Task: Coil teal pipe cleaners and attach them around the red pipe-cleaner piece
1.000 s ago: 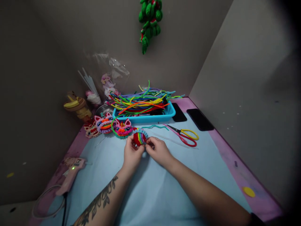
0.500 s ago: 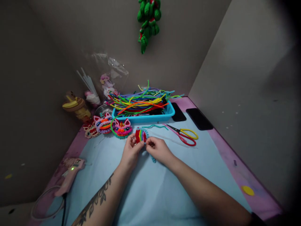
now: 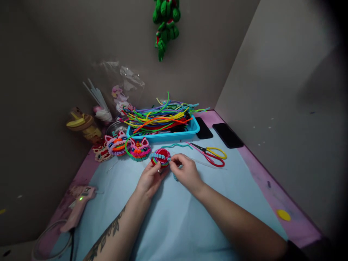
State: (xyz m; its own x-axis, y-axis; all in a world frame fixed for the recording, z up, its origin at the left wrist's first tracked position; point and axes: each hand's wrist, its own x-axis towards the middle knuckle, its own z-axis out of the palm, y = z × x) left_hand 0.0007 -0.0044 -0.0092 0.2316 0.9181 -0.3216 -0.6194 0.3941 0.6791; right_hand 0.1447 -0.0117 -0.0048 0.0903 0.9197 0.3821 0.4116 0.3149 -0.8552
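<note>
A small rounded piece of striped pipe cleaners point(image 3: 161, 156), red and rainbow with a curly light-blue strip along its top, is held over the blue cloth. My left hand point(image 3: 150, 177) is closed around its lower left side, thumb in front. At its right edge my right hand point(image 3: 186, 169) pinches the end of the light-blue curled pipe cleaner point(image 3: 175, 177), whose tail hangs below the fingers. Just left of the piece sits a pink lion-like head point(image 3: 139, 148) made of pipe cleaners, with a purple-and-orange one point(image 3: 117, 143) beside it.
A blue tray point(image 3: 163, 137) heaped with coloured pipe cleaners point(image 3: 160, 117) stands behind my hands. Scissors point(image 3: 209, 152) lie to the right, near two dark phones point(image 3: 227, 135). A pink glue gun point(image 3: 78, 206) with a lit green light and its cord lies at the left. A yellow disc point(image 3: 284, 215) is at the right edge.
The piece has been turned so its light-blue strip and red opening now face me, where the rainbow stripes faced me before. The whole view has shifted slightly.
</note>
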